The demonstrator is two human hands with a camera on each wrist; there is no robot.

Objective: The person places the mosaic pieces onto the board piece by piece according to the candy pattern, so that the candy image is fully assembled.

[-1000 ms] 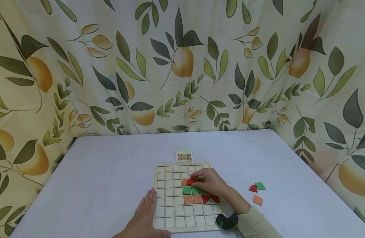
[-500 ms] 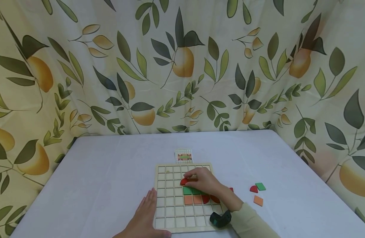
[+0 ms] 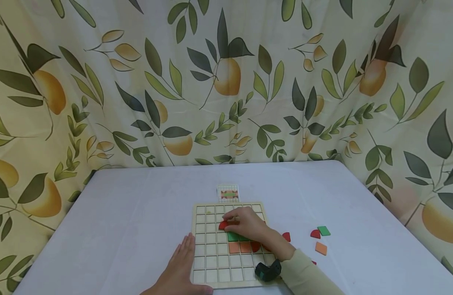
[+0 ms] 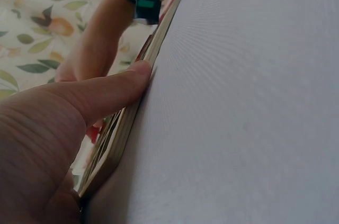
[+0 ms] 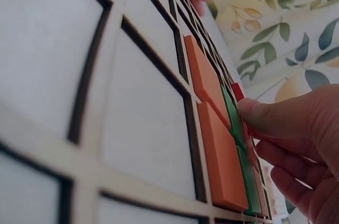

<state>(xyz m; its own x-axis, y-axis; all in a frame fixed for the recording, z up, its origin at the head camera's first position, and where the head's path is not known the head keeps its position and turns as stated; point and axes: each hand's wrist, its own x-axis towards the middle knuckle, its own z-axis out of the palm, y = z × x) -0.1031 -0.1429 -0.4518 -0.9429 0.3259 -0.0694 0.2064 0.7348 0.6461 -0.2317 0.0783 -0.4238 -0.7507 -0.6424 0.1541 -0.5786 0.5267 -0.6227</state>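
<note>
- The right hand (image 3: 244, 223) has slid leftward over the grid board (image 3: 226, 283), carrying a red piece (image 3: 221, 225); a second red piece (image 3: 286, 236) now shows just right of the wrist.
- Its thumb and forefinger are nearly closed, pinching the carried piece just past the left end of the green pieces (image 3: 233, 236); whether it touches the board I cannot tell.
- Two columns of cells separate that piece from the board's left edge.
- The left hand (image 3: 178, 262) grips nothing: straight fingers lie along the left edge, thumb at the near edge.
- Orange pieces (image 3: 233, 247) sit in the row nearer the person, with two rows of bare cells between them and the near edge.
- A pattern card (image 3: 228, 193) lies just beyond the far edge.
- On the bench (image 3: 137, 225), a loose green piece (image 3: 324, 230) and loose orange piece (image 3: 321, 248) lie well right of the board; broad cloth-covered room stretches left.
</note>
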